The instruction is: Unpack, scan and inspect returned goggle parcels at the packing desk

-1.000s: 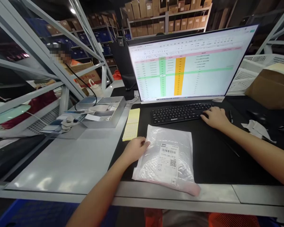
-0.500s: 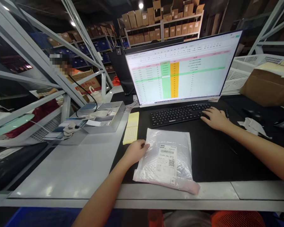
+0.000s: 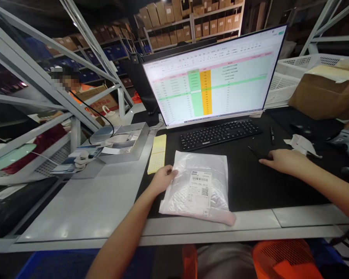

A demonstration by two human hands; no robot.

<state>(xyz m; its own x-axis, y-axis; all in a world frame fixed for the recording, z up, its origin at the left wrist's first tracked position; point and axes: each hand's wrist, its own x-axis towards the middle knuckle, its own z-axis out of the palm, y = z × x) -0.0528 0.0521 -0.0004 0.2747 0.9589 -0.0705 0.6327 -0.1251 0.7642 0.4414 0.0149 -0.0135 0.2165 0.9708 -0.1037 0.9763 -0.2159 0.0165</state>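
Note:
A white plastic mailer parcel (image 3: 178,186) with a printed barcode label (image 3: 199,190) lies flat on the black desk mat. My left hand (image 3: 163,179) pinches its upper left edge between thumb and fingers. To the right, my right hand (image 3: 285,161) rests low over the mat, its fingers closed around a thin, dark, pointed tool (image 3: 252,150); most of the tool is hidden, so its kind is unclear. The black keyboard (image 3: 219,134) sits beyond both hands, below a monitor (image 3: 174,104) with a spreadsheet on it.
A yellow sticky-note pad (image 3: 157,155) lies left of the parcel, near a grey box (image 3: 139,149) of papers. A marker (image 3: 272,135), crumpled paper (image 3: 302,145) and brown package (image 3: 322,93) are at right. A person (image 3: 66,83) is behind the frame at left.
My right hand has left the keyboard and come down toward me onto the mat, where it has taken hold of the thin dark tool. My left hand stays on the parcel's edge.

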